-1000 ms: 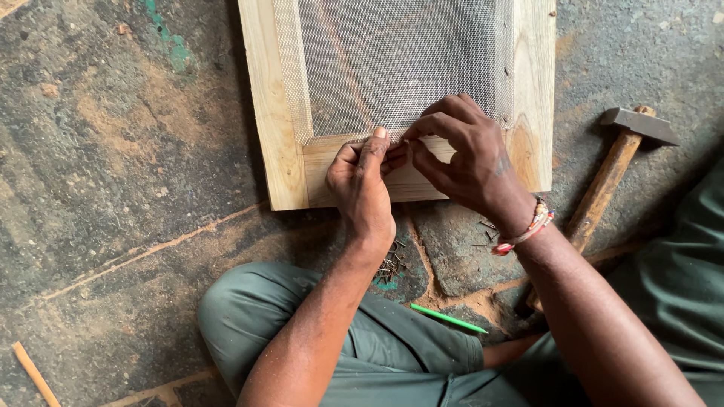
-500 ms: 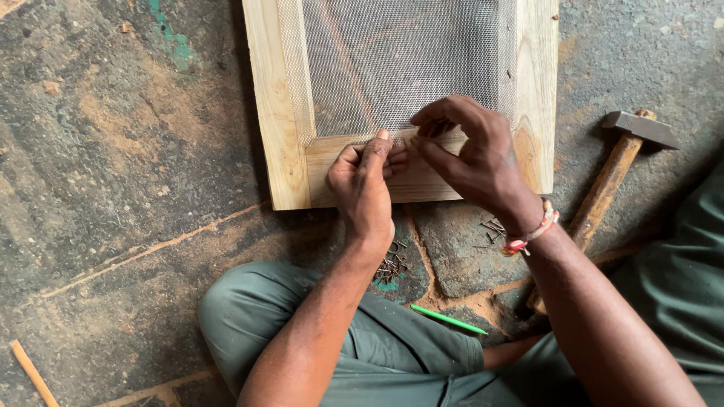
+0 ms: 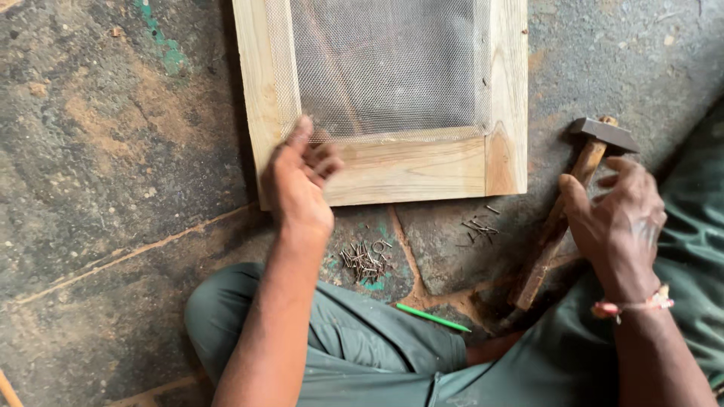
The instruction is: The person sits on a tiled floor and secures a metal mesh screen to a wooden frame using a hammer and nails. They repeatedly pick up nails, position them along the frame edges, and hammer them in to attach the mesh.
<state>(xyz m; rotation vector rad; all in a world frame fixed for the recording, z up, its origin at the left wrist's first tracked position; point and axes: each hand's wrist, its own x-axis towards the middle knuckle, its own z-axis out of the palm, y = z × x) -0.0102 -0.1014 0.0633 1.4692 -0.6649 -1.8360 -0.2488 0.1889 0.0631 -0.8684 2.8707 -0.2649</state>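
A pale wooden frame [image 3: 411,169] with grey wire mesh [image 3: 385,68] lies on the floor in front of me. My left hand [image 3: 298,181] hovers over the frame's lower left corner, fingers loosely curled; whether it pinches a small nail is unclear. My right hand [image 3: 618,218] is spread open over the wooden handle of a hammer [image 3: 569,196] lying to the right of the frame, fingers not closed on it. Two heaps of small nails [image 3: 366,260] lie on the floor below the frame.
A green pencil [image 3: 431,317] lies by my crossed legs in green trousers [image 3: 362,354]. The floor is rough dark concrete with cracks and paint stains. A wooden stick end [image 3: 7,388] shows at the bottom left.
Both hands were together at the frame's bottom rail. My right hand has swung right over the hammer. My left hand has lifted slightly and shifted left.
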